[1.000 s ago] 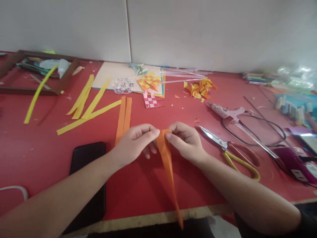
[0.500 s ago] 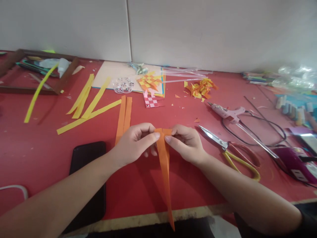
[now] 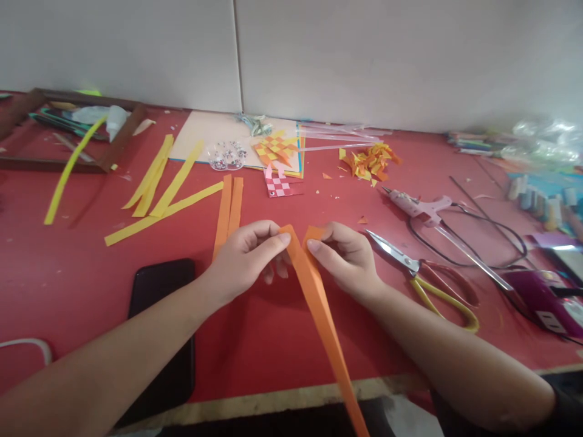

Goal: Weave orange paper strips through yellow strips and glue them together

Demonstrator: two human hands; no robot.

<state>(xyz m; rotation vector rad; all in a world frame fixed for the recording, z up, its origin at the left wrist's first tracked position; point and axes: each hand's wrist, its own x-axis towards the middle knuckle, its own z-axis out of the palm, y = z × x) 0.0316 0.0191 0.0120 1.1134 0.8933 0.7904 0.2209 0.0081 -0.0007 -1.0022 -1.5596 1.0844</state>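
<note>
Between my hands hangs an orange paper strip (image 3: 321, 303), its two upper ends parted in a V and its lower part reaching past the table edge. My left hand (image 3: 248, 258) pinches the left end between thumb and fingers. The right end is pinched in my right hand (image 3: 348, 258). Just beyond my left hand lie two flat orange strips (image 3: 234, 206), partly covered by it. Yellow paper strips (image 3: 166, 209) are spread farther left. A black phone (image 3: 161, 285) lies under my left forearm. Beside my right hand are scissors (image 3: 405, 258) with red and yellow handles.
A pink glue gun (image 3: 421, 209) with a looping cord lies at right, near a purple device (image 3: 544, 297). Woven paper fish (image 3: 277, 184), a tray of googly eyes (image 3: 226, 156) and paper scraps (image 3: 371, 162) lie at the back. A brown frame (image 3: 107, 159) stands far left.
The strip's upper ends have moved apart into a V. Its hanging tail has swung to the right. Both hands keep their pinch, having shifted slightly.
</note>
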